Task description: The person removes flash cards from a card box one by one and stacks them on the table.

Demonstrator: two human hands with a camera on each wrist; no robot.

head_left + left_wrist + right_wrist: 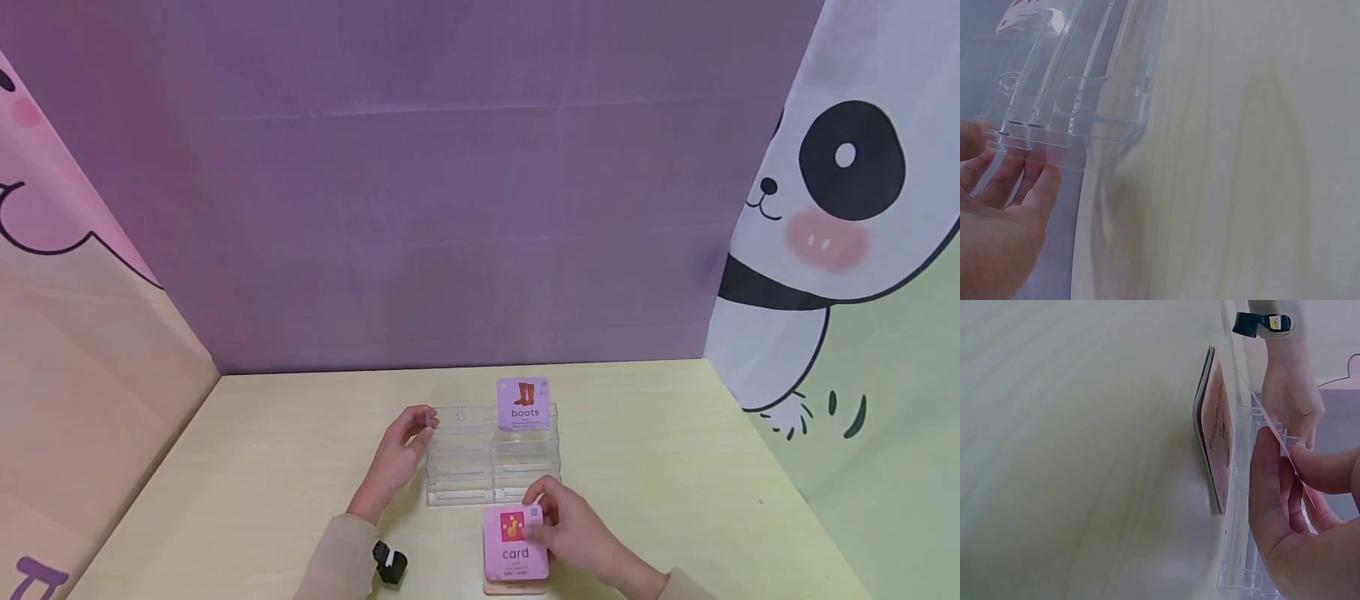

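A clear plastic rack (459, 463) with several stepped slots in two columns stands on the table. My left hand (397, 460) holds its left edge near the top, thumb on one side and fingers behind in the left wrist view. A purple flashcard reading "boots" (523, 405) sits upright in the rack's upper right slot. In my right hand (573, 532) a pink flashcard reading "card" (515, 560) is pinched by its right edge between thumb and fingers. Below that card, a small stack of flashcards (1215, 434) lies on the table in front of the rack.
A small black device (390, 563) is at the left sleeve's cuff. The pale wood-look table (262, 483) ends at a purple cloth backdrop (450, 208). Printed cloth walls stand at both sides, the right one with a panda (795, 333).
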